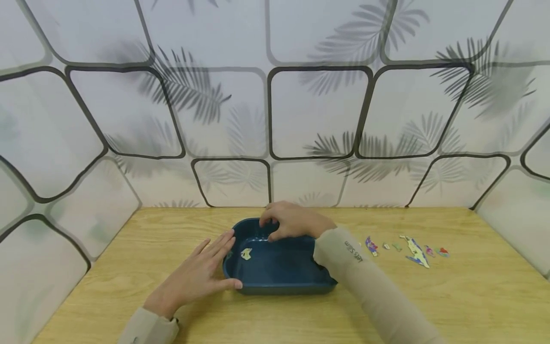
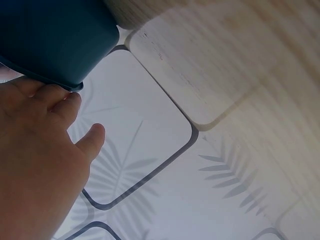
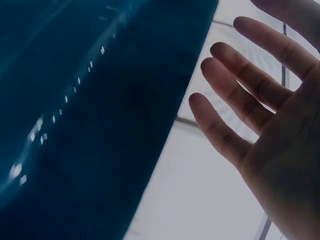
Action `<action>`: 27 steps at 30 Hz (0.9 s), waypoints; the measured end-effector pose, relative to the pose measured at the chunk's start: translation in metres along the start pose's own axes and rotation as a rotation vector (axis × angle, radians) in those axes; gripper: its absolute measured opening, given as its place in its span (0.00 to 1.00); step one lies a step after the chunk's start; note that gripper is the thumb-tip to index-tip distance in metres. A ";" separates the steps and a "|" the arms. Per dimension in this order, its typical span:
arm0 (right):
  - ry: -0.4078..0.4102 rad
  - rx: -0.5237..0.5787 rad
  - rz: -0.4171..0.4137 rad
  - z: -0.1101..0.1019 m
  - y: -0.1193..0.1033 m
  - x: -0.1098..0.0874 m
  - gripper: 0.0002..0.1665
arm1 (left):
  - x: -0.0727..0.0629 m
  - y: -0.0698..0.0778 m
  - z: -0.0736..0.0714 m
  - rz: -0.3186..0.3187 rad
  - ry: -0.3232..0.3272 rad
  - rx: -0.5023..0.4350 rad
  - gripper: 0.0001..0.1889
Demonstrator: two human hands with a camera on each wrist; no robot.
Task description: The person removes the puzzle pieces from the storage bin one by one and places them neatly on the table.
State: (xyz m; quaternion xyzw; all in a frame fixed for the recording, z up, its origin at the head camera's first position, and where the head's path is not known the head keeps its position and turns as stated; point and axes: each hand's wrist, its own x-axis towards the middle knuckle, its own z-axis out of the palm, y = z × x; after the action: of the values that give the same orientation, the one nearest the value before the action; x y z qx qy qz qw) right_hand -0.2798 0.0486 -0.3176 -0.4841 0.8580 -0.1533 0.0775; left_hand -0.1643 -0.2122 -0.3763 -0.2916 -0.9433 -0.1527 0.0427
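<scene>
A dark blue tray (image 1: 279, 270) with rounded corners sits in the middle of the wooden table. At its left end, my left hand (image 1: 202, 270) rests against the rim with fingers extended and thumb by the near corner. In the left wrist view the fingertips of this hand (image 2: 45, 135) meet the tray's edge (image 2: 60, 50). My right hand (image 1: 298, 220) hovers over the far side of the tray, fingers slightly bent and apart. The right wrist view shows its palm and spread fingers with nothing in them. Inside the tray, at left, lies a small pale yellow cutout (image 1: 246, 253).
Right of the tray, several small colourful cutouts lie on the table (image 1: 485, 286), among them a long pale one (image 1: 417, 252) and a purple-and-red one (image 1: 372, 245). My right sleeve (image 1: 365, 267) covers the tray's right end. A patterned wall (image 1: 318, 114) stands behind the table.
</scene>
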 end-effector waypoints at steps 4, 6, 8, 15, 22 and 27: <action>-0.029 -0.025 0.006 0.010 -0.005 0.006 0.19 | 0.000 0.000 0.001 -0.001 0.001 -0.007 0.54; -0.040 -0.040 0.000 0.015 -0.007 0.010 0.19 | 0.000 0.000 0.001 -0.001 0.001 -0.010 0.54; -0.053 -0.055 0.000 0.019 -0.010 0.014 0.19 | 0.000 0.001 0.001 -0.001 0.000 -0.011 0.53; -0.124 -0.074 0.040 0.032 -0.018 0.026 0.19 | -0.002 0.002 -0.002 -0.008 -0.004 -0.017 0.53; -0.177 -0.132 0.138 0.048 -0.021 0.032 0.18 | -0.001 0.001 0.002 0.008 0.006 -0.001 0.53; -0.166 -0.257 0.126 0.051 -0.024 0.036 0.18 | -0.001 0.000 0.002 0.007 0.007 -0.010 0.53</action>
State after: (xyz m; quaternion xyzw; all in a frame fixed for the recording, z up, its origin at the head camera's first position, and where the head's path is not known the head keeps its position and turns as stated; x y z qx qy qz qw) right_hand -0.2645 -0.0035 -0.3568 -0.4464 0.8897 0.0034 0.0953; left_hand -0.1636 -0.2119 -0.3782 -0.2945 -0.9414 -0.1584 0.0448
